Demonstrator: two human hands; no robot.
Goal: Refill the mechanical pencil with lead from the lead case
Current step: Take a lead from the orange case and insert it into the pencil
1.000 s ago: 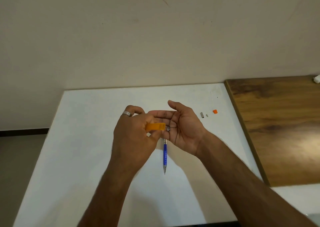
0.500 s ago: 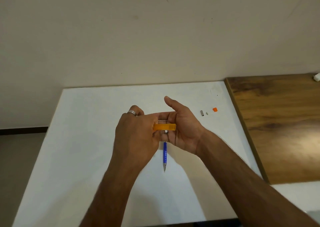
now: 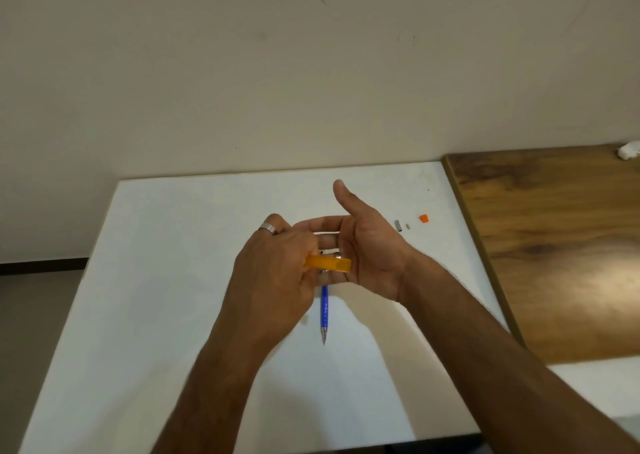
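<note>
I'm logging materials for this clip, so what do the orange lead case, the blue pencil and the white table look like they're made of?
Orange lead case: likely translucent plastic, since light glows through it; the left hand grips it.
Blue pencil: glossy blue barrel, probably plastic, with a silvery tip that looks like metal.
White table: smooth matte white surface, possibly laminate; the core cannot be told.
</note>
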